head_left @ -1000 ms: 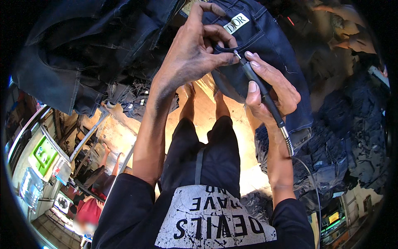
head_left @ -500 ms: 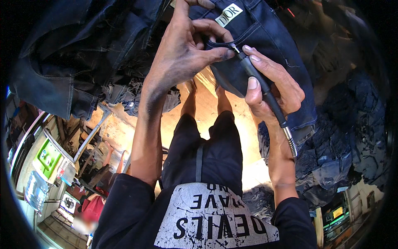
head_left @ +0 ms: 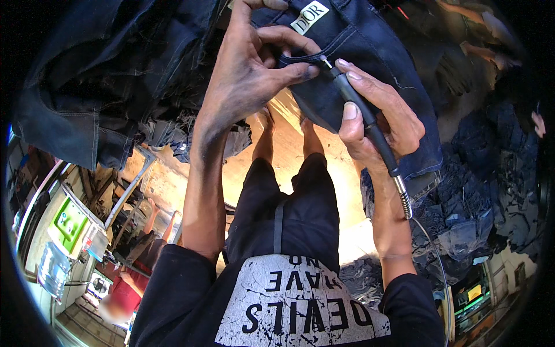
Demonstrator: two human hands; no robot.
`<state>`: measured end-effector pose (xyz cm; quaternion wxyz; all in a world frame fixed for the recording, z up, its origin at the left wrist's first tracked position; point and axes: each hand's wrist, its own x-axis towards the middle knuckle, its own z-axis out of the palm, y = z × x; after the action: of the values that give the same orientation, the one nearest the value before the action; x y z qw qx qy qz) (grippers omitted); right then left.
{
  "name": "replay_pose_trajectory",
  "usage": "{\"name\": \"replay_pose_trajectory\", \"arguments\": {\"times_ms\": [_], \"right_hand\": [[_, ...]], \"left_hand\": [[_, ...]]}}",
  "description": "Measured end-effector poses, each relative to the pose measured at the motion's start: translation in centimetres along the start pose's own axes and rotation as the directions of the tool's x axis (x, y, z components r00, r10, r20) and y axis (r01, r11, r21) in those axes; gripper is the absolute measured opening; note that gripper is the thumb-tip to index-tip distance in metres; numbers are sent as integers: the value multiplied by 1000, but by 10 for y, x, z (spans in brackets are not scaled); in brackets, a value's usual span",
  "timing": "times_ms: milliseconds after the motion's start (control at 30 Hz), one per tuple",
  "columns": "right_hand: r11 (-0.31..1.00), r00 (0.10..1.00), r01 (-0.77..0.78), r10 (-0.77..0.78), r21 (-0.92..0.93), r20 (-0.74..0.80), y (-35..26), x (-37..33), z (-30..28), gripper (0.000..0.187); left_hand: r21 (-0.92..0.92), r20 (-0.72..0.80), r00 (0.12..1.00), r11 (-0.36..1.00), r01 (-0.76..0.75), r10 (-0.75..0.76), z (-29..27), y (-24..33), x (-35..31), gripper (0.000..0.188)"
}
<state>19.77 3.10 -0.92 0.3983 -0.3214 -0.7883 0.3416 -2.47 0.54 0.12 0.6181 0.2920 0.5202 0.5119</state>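
Dark blue denim jeans (head_left: pixel 378 63) hang in front of me at the top of the view, with a small white label (head_left: pixel 310 17) on them. My left hand (head_left: pixel 243 69) has closed on the curved, stitched pocket edge, thumb below and index finger along it. In my right hand (head_left: pixel 387 124) is a black pen-shaped rotary tool (head_left: pixel 359 105), gripped between thumb and fingers. Its thin light tip meets the pocket edge beside my left fingertips. A metal spring sleeve and a thin cord trail from the tool's lower end past my right forearm.
More dark denim (head_left: pixel 110 75) hangs at the left. Heaps of dark cloth (head_left: pixel 462 196) lie on the right. A person in red (head_left: pixel 124 289) is at lower left, near a green tray (head_left: pixel 68 224) and a clear plastic bottle (head_left: pixel 53 269). Another person's limbs (head_left: pixel 491 34) show at upper right.
The jeans and both hands have shifted slightly left, the tool tip staying at the pocket edge. Another person's limbs have come into view at upper right. The tool's cord now shows more plainly.
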Motion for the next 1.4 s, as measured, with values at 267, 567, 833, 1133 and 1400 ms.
{"name": "replay_pose_trajectory", "arguments": {"times_ms": [267,567,833,1133,1400], "right_hand": [[999,995,28,-26,20,-100,2,5,4,33],[1000,998,-13,13,1,-63,0,3,0,29],[996,995,-83,83,-9,-59,-1,0,-2,30],[992,990,-113,108,-50,-91,-3,1,0,31],[990,986,-115,103,-85,-134,-3,0,2,32]], "left_hand": [[35,-52,997,998,56,-55,4,6,-5,82],[131,-52,997,989,60,-54,5,10,-5,80],[69,-9,1000,997,21,-20,-2,-4,-2,80],[301,110,973,926,-227,202,-11,-13,-3,79],[345,112,977,915,-210,181,-7,-9,-6,76]]}}
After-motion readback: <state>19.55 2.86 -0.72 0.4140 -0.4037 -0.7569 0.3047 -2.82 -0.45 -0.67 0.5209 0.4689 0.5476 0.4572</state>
